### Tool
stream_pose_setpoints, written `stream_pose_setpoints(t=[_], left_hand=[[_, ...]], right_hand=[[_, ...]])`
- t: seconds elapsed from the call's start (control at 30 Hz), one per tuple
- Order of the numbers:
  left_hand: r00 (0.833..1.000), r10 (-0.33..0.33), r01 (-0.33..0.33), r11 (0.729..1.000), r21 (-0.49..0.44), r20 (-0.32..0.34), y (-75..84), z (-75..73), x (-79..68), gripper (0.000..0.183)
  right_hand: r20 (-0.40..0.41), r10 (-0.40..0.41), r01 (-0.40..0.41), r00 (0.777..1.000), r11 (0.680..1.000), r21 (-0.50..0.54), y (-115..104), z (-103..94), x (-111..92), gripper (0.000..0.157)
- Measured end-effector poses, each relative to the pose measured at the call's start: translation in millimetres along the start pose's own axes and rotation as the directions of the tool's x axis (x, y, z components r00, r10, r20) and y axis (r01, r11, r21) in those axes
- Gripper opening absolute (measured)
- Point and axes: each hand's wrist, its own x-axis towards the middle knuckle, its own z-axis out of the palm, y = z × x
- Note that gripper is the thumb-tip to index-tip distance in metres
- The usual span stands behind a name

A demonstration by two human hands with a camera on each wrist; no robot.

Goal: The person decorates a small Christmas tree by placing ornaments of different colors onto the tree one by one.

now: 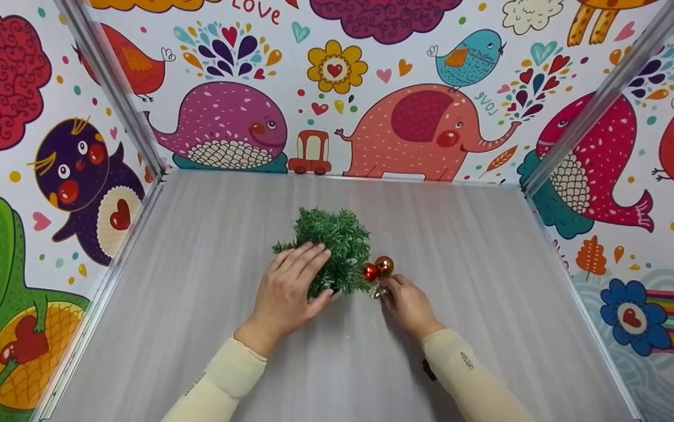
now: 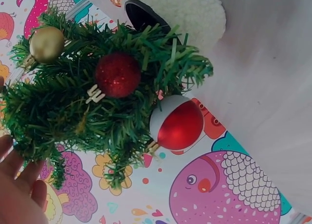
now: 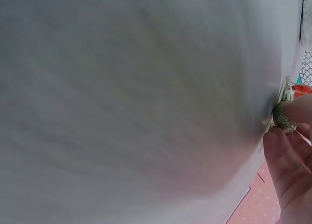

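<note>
A small artificial Christmas tree [image 1: 340,243] is at the middle of the table. My left hand [image 1: 293,287] rests on its left side with fingers stretched over the branches. Gold, glittery red and red-and-white baubles hang on it; the red-and-white bauble [image 2: 177,122] shows in the left wrist view. Below the branches are a dark pot [image 2: 146,17] and a fluffy white base [image 2: 200,14]. To the tree's right, my right hand [image 1: 408,306] pinches a glittery gold bauble [image 3: 283,118] between thumb and fingers, low over the table. A red bauble [image 1: 370,271] and a copper-coloured bauble [image 1: 384,265] sit just beyond it.
The grey wood-grain table [image 1: 208,234] is bounded by walls with cartoon animals, including a back wall [image 1: 307,35] behind the tree. Metal rails [image 1: 120,99] run along the wall corners. Tiny bright specks lie on the tabletop near the right hand.
</note>
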Motion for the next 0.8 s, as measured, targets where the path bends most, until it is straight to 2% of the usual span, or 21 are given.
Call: stream_pose_setpoints(t=[0.23,0.47,0.67,0.8], left_hand=[[1.0,0.005,-0.005,1.0,-0.007,-0.003,-1.9,-1.5,-0.5,0.069],[1.0,-0.01,0.011,0.999,-0.03,0.008,-6.2,-6.4,-4.6,0.07],[1.0,-0.015,0.016,0.999,-0.043,0.016,-11.1,-9.1,-6.2,0.067],[1.0,-0.013,0.013,0.998,-0.056,0.008,-13.4,-11.1,-6.6,0.067]], right_hand=[[-0.012,0.002,-0.002,1.0,0.999,-0.033,-2,-0.2,0,0.021],[0.023,0.035,-0.035,0.999,0.999,-0.019,-4,-1.6,0,0.018],[-0.007,0.014,-0.014,1.0,0.999,-0.03,-3,-1.0,0,0.019],[0.0,0.018,-0.018,1.0,0.999,-0.029,-3,-1.0,-1,0.021]])
